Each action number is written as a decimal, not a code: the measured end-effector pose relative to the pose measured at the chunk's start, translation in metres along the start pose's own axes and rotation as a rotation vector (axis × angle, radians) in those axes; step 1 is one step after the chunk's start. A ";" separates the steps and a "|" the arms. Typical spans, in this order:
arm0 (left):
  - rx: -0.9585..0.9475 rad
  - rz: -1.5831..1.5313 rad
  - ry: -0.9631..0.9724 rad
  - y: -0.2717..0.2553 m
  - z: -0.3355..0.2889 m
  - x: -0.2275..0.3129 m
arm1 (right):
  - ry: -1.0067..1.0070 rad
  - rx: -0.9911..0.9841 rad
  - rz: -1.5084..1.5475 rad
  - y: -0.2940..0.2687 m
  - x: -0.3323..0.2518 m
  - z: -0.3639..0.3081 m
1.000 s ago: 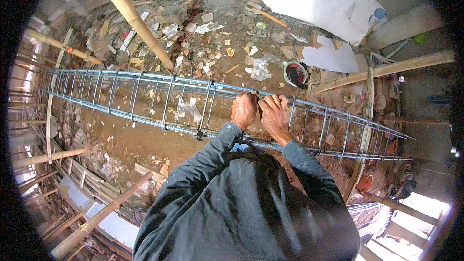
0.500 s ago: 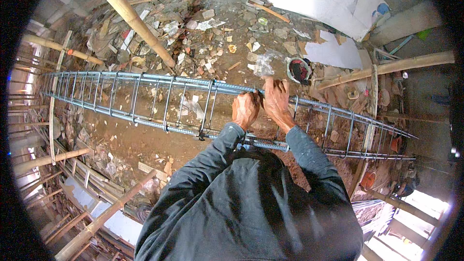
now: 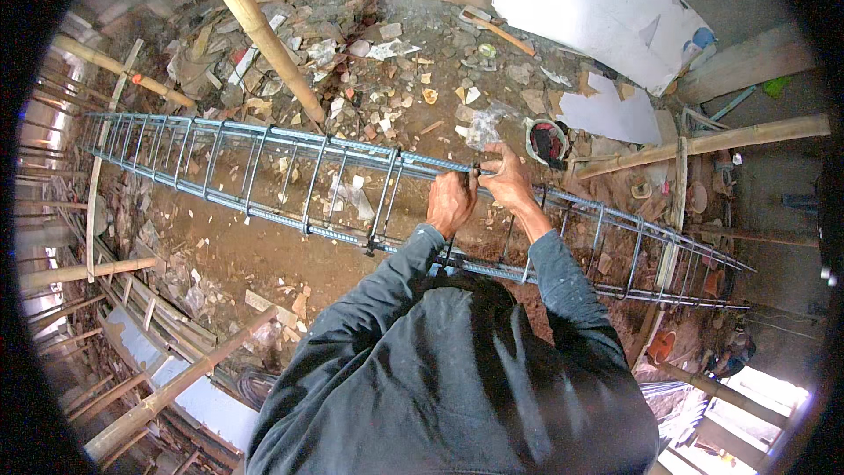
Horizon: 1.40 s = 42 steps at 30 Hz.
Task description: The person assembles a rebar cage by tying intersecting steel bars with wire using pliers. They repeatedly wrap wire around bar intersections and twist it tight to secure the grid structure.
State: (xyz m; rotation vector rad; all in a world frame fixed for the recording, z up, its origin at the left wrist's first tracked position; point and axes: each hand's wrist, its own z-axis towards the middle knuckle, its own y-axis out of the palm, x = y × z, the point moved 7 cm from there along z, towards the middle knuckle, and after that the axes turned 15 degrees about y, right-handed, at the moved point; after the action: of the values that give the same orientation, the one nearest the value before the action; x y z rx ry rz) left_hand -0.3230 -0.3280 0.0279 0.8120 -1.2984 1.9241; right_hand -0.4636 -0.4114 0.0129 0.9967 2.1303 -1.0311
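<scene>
A long cage of ribbed steel rebar (image 3: 345, 233) with square stirrups crosses in front of me from left to right. My left hand (image 3: 451, 203) is closed at its far top bar, fingers wrapped where a dark stirrup (image 3: 450, 251) meets it. Right beside it, my right hand (image 3: 510, 186) has its thumb and forefinger drawn together over the same joint. What lies between those fingertips is too small and covered to make out. The two hands touch or nearly touch.
Bamboo poles (image 3: 264, 40) slant around the cage, one (image 3: 712, 145) close to its right part. Rubble and broken tile (image 3: 387, 92) cover the earth beyond. A bucket (image 3: 547, 142) with dark contents and a large white sheet (image 3: 598, 13) stand at the far right.
My right hand's fingers, stretched upward before, have curled in toward the joint. The left hand stays closed at the bar. The whole view has tilted slightly.
</scene>
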 end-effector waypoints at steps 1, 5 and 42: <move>0.036 -0.020 0.043 -0.002 0.001 0.001 | 0.069 -0.052 0.093 0.001 0.004 0.000; -0.023 0.010 -0.070 0.005 -0.003 -0.011 | 0.151 -0.061 0.144 -0.002 -0.005 -0.003; -0.161 -0.863 -0.277 -0.060 0.026 0.006 | -0.187 0.212 -0.193 -0.008 0.000 0.005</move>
State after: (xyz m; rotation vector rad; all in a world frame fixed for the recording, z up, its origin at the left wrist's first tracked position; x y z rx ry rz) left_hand -0.2750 -0.3342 0.0725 1.3141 -0.9841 1.0371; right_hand -0.4690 -0.4188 0.0128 0.7645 2.0220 -1.4108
